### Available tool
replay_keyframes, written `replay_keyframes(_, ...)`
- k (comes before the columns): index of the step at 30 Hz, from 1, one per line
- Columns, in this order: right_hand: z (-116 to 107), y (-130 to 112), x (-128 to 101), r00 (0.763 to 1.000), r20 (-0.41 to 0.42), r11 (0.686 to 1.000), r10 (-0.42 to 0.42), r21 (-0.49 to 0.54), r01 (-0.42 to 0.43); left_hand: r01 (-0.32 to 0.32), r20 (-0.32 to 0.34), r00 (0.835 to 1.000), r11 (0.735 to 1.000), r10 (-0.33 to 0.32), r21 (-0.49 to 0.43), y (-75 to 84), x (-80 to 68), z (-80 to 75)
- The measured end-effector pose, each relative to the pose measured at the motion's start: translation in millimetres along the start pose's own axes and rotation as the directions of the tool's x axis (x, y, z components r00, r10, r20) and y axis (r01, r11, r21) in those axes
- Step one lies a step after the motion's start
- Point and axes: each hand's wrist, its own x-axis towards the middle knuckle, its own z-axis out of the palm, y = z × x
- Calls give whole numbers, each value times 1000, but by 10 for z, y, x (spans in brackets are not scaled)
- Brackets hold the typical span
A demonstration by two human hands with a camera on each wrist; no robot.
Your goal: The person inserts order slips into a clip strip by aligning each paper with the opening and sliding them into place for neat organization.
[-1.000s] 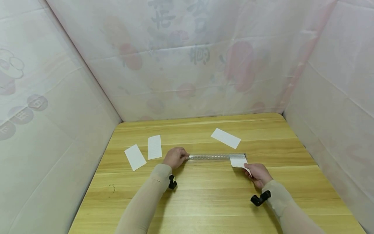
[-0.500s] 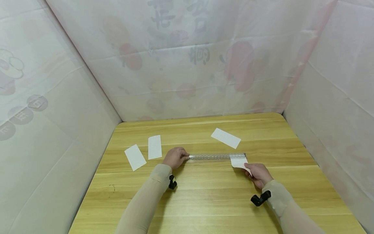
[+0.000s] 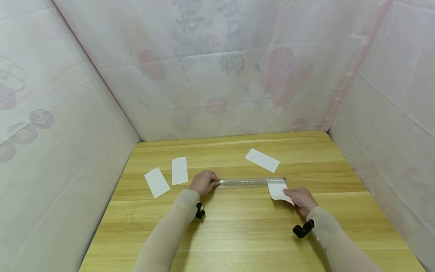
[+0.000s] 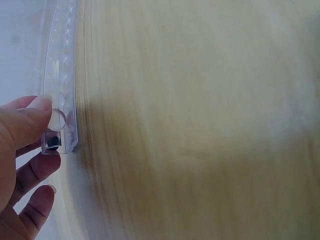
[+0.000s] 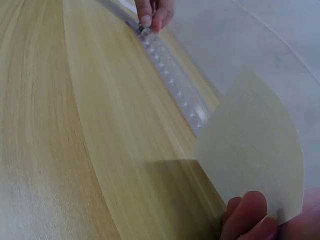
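Observation:
A clear plastic ruler lies flat across the middle of the wooden table. My left hand presses down on its left end with the fingertips on the ruler. My right hand pinches a white paper slip by its near corner, beside the ruler's right end. In the right wrist view the paper slip curves up from the fingers, with the ruler running away toward the left hand.
Two white slips lie left of my left hand, and a third slip sits behind the ruler. Fabric-covered walls close in the table at the back and both sides.
My right hand has shifted slightly forward and left with the paper slip, which now lies flatter. The left hand and ruler have not moved.

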Motion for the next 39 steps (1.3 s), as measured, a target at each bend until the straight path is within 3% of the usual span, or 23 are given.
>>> replay_keyframes(6,-18,-34,-4,1000,-6,994,-27,-105,26,-3,-9,1000,1000,3,17,-20,10,24)
replay_keyframes(21,-9,-60,-24,999,4,996,-33,-87,33,-23,-30,999,999,23,22,-24,8,32)
replay_keyframes(27,-70,-87,-38,999,13,981,-35,-191,36,-12,-21,1000,1000,13,23,-34,11,38)
replay_keyframes(34,-205,-128,-56,996,19,968,-84,-234,86,-16,-23,1000,1000,17,18,-39,11,45)
replay_keyframes(39,-228,-197,-85,983,5,932,-183,-319,175,-13,-23,1000,1000,14,18,-59,2,59)
